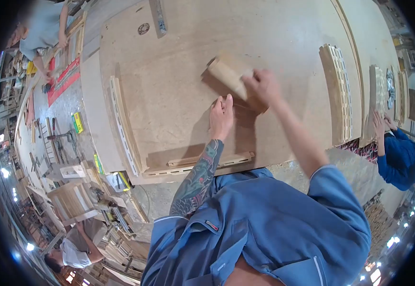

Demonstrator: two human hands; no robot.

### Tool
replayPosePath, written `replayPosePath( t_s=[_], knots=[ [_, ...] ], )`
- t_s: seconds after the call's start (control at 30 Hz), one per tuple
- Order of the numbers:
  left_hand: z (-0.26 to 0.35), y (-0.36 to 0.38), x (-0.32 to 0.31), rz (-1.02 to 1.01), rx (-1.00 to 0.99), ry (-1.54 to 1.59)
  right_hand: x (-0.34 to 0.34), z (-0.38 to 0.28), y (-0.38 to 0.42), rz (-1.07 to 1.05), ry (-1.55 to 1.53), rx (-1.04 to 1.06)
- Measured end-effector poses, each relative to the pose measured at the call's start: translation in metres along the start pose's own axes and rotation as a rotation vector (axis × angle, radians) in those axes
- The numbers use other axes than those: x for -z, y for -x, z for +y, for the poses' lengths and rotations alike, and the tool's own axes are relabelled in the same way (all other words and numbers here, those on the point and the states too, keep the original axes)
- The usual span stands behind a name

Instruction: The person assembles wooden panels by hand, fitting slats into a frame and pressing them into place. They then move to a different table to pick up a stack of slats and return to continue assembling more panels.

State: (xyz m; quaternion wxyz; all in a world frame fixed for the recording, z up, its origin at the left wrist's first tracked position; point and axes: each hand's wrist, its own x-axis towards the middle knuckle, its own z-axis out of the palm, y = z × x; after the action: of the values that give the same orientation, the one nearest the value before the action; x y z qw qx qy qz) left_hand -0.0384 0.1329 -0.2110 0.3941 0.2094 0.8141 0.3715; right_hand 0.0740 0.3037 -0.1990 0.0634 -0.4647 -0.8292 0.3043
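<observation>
wooden piece: held tilted above the middle of the worktable; pale upper face and darker side of the wooden piece are seen, outline softened by blur.
left hand: placed at the near side of the piece, thumb and fingers raised; the left hand is judged to be set there as a steadying stop. whether it is gripping or only resting cannot be told.
right hand: fingers appear curled in at the piece's right side; the right hand is smeared by motion, so what is gripped cannot be told. force is probably applied from here, against the left.
slotted strips: left strips, right strips and near strips are laid around the work, apparently to be kept within reach.
metal bar: the bar is left beyond the piece, seemingly out of the hands' way.
adjoining station: strips are touched by a co-worker's hands, apparently for alignment.
</observation>
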Motion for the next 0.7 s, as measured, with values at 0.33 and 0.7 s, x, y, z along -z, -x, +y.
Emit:
replayPosePath(
  t_s=[0.33, 0.7],
  knots=[
    [-0.049, 0.021, 0.104, 0.277, 0.003, 0.183, -0.106, -0.130, 0.096, 0.076, -0.266, -0.308],
    [-0.111, 0.006, 0.175, 0.402, -0.063, -0.251, -0.103, -0.089, 0.096, 0.251, -0.011, -0.451]
  ],
)
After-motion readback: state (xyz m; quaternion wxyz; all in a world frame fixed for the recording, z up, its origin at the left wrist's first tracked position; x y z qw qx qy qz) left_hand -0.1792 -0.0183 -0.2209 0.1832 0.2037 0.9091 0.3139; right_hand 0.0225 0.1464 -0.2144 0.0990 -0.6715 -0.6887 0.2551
